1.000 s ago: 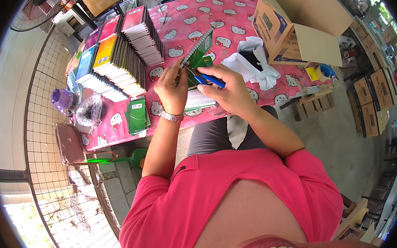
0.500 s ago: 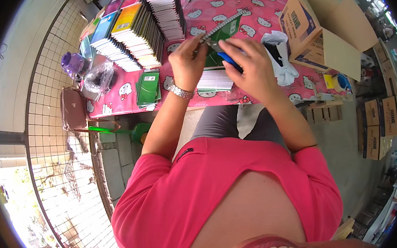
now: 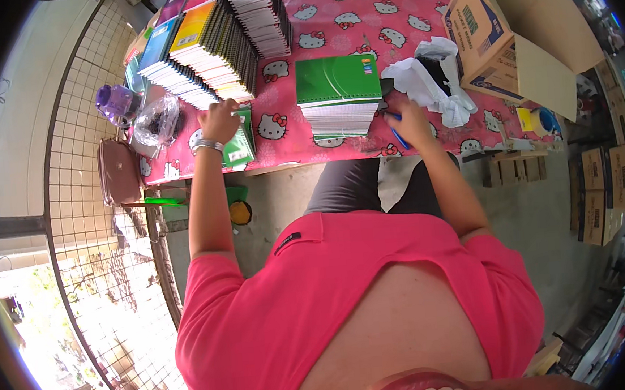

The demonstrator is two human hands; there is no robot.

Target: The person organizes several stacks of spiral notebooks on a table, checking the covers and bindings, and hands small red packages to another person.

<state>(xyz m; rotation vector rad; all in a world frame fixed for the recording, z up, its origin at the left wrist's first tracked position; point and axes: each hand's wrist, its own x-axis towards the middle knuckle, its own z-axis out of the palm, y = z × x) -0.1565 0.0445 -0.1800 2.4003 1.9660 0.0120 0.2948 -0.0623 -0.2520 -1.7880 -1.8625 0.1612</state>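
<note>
Facing you is one table (image 3: pixel 284 153) under a pink cloth patterned with white cat faces. One open cardboard box (image 3: pixel 484 52) stands at its far right, flaps spread. At the far left, spiral notebooks (image 3: pixel 205 54) rise in close stacks; you can count at least five top covers: one blue, one yellow, two reds and one purple, though the books themselves sit too tight to number. One green-topped stack (image 3: pixel 337 84) lies squarely before you, between your two hands, its layers too many to count. Just to its right is one crumpled white wrapping (image 3: pixel 435 85) around something dark. One small pile of green notebooks (image 3: pixel 239 151), at least two, lies near the table's front edge at left.

Your left hand (image 3: pixel 218 123) is at that pile, its fingers partly bent over the upper end; you can't tell from here whether they pinch a cover or only touch it. Your right hand (image 3: pixel 412 124) is beside the green-topped stack, fingers curled around one blue-handled tool (image 3: pixel 400 138), its two handles slightly apart
</note>
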